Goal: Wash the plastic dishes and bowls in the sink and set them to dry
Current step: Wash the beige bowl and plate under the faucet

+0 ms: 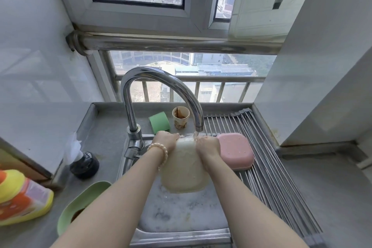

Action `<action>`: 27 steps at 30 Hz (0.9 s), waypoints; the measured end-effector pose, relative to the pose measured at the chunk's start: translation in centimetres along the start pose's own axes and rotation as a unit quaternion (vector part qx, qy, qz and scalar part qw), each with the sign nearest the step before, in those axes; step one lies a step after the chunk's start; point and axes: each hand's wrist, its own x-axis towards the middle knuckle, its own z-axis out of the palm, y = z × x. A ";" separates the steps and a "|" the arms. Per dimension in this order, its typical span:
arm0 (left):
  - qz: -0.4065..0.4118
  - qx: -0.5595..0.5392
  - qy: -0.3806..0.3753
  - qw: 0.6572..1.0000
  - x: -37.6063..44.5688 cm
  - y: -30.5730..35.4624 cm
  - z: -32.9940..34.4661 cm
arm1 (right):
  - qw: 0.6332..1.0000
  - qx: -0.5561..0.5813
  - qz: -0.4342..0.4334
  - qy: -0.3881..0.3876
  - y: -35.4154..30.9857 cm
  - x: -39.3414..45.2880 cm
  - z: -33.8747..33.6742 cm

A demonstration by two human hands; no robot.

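A cream plastic dish (184,169), rectangular with rounded corners and a smooth matte underside, is held over the sink (181,219) with its long axis running away from the person, its far end raised under the tap (161,94), where a thin stream of water strikes the top edge. The left hand (166,141) grips the dish's upper left side, fingers curled round the rim; a bracelet of pale beads (161,152) circles that wrist. The right hand (208,145) grips the upper right side in the same way. Just beside it, a pink plastic dish (235,150) of like shape lies upside down on a rack of steel rods (267,167) laid across the sink's right part. Behind the tap stand a curved green piece (160,123) and a stained paper cup (180,117). On the grey counter to the left lie a pale green dish (80,203) with brown residue inside, a black round object (84,164), and a yellow and orange bottle (22,197) whose label is too blurred to read.
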 end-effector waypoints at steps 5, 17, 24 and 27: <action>-0.118 -0.290 -0.014 0.950 -1.4 -1.8 0.7 | 0.992 -0.048 -0.095 0.062 -1.6 -0.6 -1.1; -0.285 -0.429 -0.310 0.799 -1.3 -5.4 -0.5 | 0.698 -0.187 -0.674 0.154 4.2 -4.1 0.2; -0.154 -0.466 -0.135 0.861 -1.3 -5.9 2.3 | 0.753 -0.471 -0.449 -0.093 4.9 -4.9 -1.6; -0.076 -0.434 -0.062 0.896 -2.2 -4.9 3.4 | 0.799 -0.523 -0.274 -0.113 4.9 -4.7 -1.8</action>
